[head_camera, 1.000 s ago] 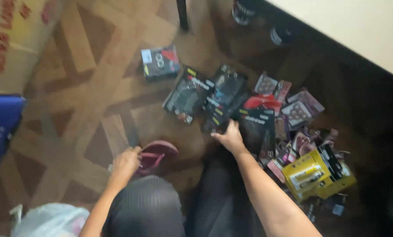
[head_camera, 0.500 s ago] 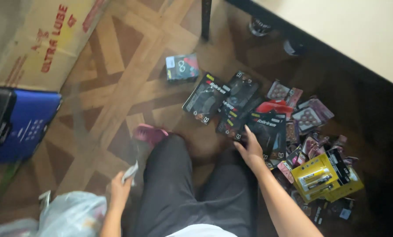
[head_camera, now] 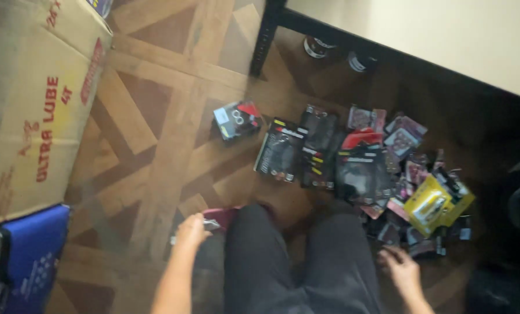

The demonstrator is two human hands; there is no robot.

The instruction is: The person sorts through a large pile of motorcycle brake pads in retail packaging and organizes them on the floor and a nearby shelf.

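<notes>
Left hand (head_camera: 191, 230) is curled closed around something small, looks like a scrap of clear or silvery wrapper (head_camera: 211, 223) poking out from between the fingers toward the person's knees. It's too blurry to say what it really is or which way its length runs, just that the bit sticking out points right, toward the dark red slipper (head_camera: 225, 216) that sits right next to the knuckles.

Right hand (head_camera: 400, 269) is low beside the right knee, fingers loosely spread and pointing up toward the heap of packets (head_camera: 388, 174). The fingertips are at the near edge of the heap, on or just over a small dark packet (head_camera: 422, 247); can't tell if they actually touch it. Nothing pinched there.

Just past that hand, up and to the right, is a yellow packet (head_camera: 431, 203) lying tilted, long side running diagonally up-right. Further up from the fingers are the big black blister packs (head_camera: 280, 150) laid side by side, long sides pointing away from the person. One small dark box (head_camera: 237, 119) sits on its own, well up from the left hand. A cardboard box (head_camera: 33, 104) stands far left of that hand.
</notes>
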